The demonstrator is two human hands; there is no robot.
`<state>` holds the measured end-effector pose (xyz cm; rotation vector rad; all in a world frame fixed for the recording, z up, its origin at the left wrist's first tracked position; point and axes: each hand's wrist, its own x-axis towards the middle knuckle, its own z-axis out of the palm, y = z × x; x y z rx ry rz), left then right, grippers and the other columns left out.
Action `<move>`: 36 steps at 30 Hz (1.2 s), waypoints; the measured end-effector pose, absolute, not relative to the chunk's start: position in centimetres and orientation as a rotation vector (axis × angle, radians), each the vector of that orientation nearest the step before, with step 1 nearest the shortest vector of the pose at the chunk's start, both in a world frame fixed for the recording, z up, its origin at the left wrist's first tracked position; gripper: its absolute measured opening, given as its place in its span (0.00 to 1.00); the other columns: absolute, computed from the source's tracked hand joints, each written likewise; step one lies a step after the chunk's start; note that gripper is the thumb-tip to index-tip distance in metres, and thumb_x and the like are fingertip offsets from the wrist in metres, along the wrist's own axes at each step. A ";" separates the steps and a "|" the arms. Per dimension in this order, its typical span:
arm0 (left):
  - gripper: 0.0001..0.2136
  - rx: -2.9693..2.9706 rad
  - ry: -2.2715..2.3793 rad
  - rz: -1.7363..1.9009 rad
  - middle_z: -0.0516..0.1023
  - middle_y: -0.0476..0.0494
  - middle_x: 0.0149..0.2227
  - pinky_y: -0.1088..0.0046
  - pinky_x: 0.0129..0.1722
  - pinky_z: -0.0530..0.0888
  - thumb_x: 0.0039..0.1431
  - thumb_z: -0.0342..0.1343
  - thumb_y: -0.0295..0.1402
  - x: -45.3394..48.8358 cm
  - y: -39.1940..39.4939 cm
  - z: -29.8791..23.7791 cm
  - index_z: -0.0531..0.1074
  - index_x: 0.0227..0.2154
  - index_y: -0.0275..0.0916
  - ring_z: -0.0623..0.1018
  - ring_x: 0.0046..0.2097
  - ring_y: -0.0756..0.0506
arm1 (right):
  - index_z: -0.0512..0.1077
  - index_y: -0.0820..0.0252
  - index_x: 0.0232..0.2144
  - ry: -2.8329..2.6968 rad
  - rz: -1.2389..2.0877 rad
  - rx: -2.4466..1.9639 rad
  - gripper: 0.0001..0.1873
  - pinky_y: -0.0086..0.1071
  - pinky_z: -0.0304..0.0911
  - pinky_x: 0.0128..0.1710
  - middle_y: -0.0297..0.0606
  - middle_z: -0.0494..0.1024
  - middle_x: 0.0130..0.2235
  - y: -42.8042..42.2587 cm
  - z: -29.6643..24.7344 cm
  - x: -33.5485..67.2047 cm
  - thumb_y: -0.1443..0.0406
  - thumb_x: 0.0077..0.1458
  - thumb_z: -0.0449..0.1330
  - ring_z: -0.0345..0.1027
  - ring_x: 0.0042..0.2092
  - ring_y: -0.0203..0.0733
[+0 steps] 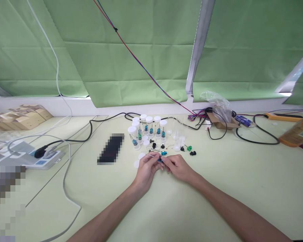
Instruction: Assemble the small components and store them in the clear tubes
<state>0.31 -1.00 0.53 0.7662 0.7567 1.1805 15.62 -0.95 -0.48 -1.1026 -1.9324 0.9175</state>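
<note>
White-capped vials [163,127] (blue parts [163,134] inside)

The left hand [146,168] and right hand [180,168] cover most of a small blue part [160,160]; it perhaps has something black on it, but is too small to tell. Pixel blocks mask a dark slab [111,149] and an object [2,183] cut off at left. The orange bottle [296,132], blurred, runs past the right edge.

On the right of the counter [252,174], a hand can pass before the bottle [295,132]. Straight ahead, the tubes [149,120] block the way; on the left, a dark slab [111,149] and a white cable [70,151] obstruct.
</note>
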 end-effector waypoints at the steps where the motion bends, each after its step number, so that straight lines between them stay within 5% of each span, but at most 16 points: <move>1: 0.07 0.772 0.755 1.181 0.74 0.47 0.26 0.73 0.28 0.71 0.48 0.64 0.31 0.3 -1.0 0.4 0.73 0.27 0.34 0.73 0.26 0.50 | 0.71 0.61 0.20 -1.938 0.912 -1.100 0.30 0.26 0.57 0.27 0.32 0.70 0.19 -1.0 -0.5 15.6 0.51 0.65 0.44 0.62 0.23 0.33; 36: 0.05 0.791 0.749 1.180 0.73 0.47 0.28 0.74 0.28 0.71 0.51 0.62 0.30 0.1 -0.8 0.0 0.73 0.27 0.34 0.73 0.29 0.50 | 0.72 0.61 0.22 -1.949 0.910 -1.096 0.25 0.25 0.52 0.24 0.30 0.67 0.20 -0.9 -0.9 15.7 0.54 0.64 0.49 0.56 0.23 0.31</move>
